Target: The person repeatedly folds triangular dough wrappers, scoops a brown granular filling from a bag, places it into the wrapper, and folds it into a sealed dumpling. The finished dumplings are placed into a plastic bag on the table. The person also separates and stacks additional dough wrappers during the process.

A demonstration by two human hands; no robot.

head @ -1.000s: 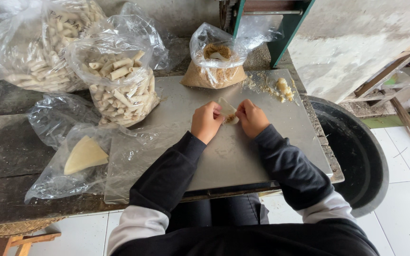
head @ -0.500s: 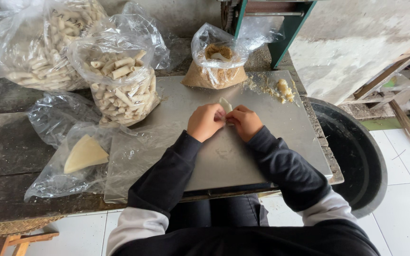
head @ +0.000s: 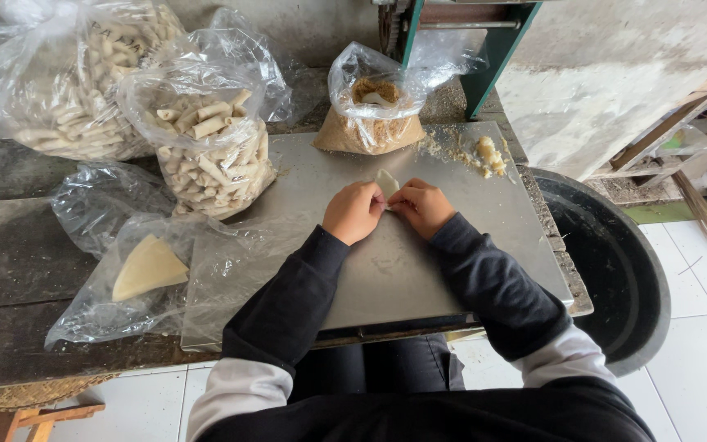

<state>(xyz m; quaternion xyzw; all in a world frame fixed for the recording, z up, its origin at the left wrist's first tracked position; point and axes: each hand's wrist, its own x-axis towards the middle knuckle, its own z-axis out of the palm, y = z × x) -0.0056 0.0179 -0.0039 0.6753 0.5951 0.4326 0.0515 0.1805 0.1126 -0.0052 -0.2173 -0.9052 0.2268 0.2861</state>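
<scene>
Head view: on the metal board [head: 419, 270], the left hand [head: 353, 211] and right hand [head: 421, 206] pinch one pale wrapper [head: 387, 182] near its far edge. Bare board lies toward its near edge. Two bags of rolls [head: 206, 147] stand left of it, one crumb bag [head: 372, 106] behind.

Single head-worn view, steeply downward and close over the metal worktop [head: 468, 245], facing the wall.

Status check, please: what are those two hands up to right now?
Left hand and right hand both pinching one pale wrapper. Wrapper on metal tray. Nothing in the way.
</scene>
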